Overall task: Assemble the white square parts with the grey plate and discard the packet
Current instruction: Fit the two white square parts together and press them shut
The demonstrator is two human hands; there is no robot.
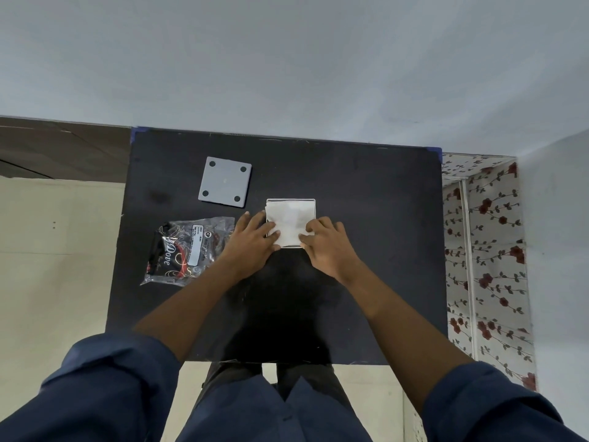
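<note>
Fingers (273, 235) of both hands lie nearly flat, pressing the white square part (291, 220).

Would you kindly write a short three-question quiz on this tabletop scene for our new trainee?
1. True or false: the grey plate is already joined to the white square part.
2. Which item lies nearest the table's left edge? A) grey plate B) packet C) white square part
3. Fill in: the left hand and right hand both rest on the ____.

Key: 1. False; the plate lies apart, to the left and farther back. 2. B. 3. white square part.
</note>
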